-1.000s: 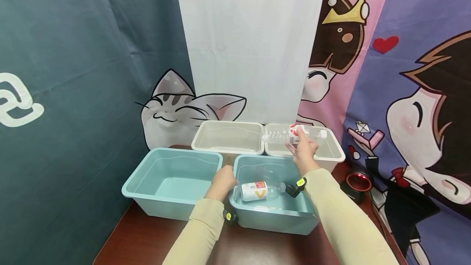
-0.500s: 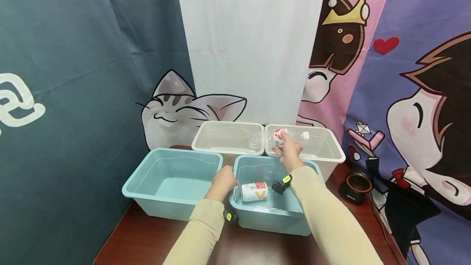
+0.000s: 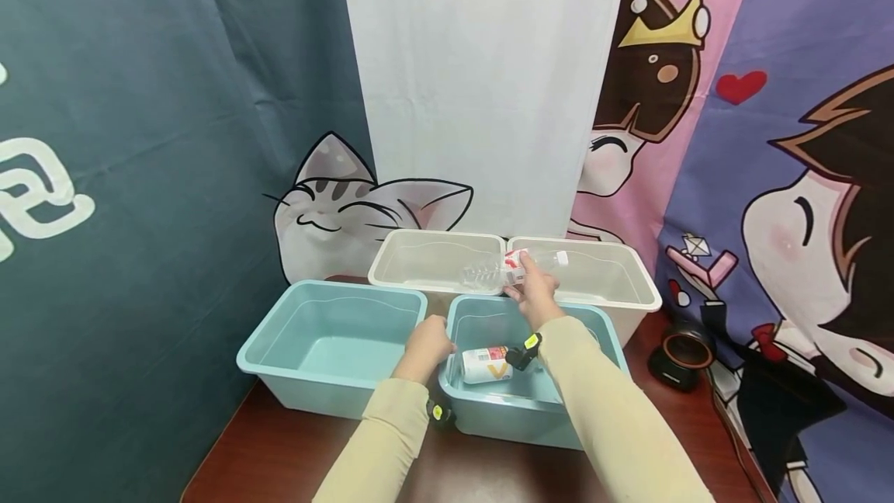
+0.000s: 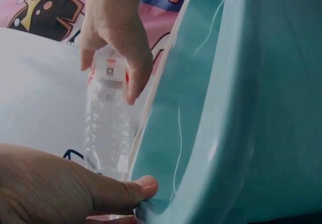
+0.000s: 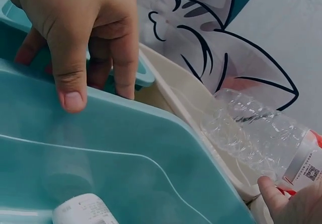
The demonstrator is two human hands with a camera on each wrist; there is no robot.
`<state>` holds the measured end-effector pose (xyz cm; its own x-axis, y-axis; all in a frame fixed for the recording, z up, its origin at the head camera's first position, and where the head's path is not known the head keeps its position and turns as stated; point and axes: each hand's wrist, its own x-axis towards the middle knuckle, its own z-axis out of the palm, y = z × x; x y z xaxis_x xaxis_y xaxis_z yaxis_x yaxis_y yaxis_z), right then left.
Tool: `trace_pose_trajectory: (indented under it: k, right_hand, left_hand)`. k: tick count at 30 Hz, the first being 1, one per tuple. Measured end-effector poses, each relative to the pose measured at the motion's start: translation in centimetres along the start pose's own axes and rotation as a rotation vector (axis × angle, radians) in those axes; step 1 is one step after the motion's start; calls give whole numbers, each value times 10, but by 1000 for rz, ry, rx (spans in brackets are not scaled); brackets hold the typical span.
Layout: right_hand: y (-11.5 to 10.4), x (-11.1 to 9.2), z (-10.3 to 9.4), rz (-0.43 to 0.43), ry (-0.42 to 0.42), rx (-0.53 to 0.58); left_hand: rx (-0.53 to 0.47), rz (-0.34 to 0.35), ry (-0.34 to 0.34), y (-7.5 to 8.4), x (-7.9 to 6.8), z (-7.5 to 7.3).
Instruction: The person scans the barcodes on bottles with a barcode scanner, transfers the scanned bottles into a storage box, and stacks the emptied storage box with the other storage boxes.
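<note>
My right hand (image 3: 538,293) grips a clear plastic bottle (image 3: 480,277) with a red-and-white label, held lying sideways. The bottle hangs over the place where the two cream bins meet, its base over the left cream bin (image 3: 398,279) and its white cap over the right cream bin (image 3: 615,278). My left hand (image 3: 424,349) holds the left rim of the right blue bin (image 3: 517,419). In the right wrist view its thumb (image 5: 73,95) is inside the rim and the fingers hang outside. A bottle with a white label (image 3: 482,365) lies in that blue bin, partly behind my right wrist.
Another blue bin (image 3: 328,390) stands to the left of my left hand. A round black device (image 3: 680,355) with a cable sits on the brown table (image 3: 279,456) at the right. Printed cloth (image 3: 482,84) hangs behind the bins.
My right hand has moved left with the clear bottle, from over the right cream bin to the gap between the cream bins. My left hand keeps its hold on the rim.
</note>
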<state>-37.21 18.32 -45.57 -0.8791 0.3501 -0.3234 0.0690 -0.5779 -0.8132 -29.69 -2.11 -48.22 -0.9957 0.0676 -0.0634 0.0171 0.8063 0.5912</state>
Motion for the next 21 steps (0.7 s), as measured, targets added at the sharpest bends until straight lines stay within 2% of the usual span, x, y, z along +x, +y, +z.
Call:
trace_pose_trajectory:
  k: [7,16,21]
  right_hand:
    - [8,-2,3,15,-12,-11]
    - [15,-3,4,35,-62,-107]
    - [17,-3,2,27,-85,-145]
  left_hand:
    - [11,-1,-2,0,-1,0]
    - [-4,9,4,-2,0,1]
    - [-28,-7,-7,-2,1,1]
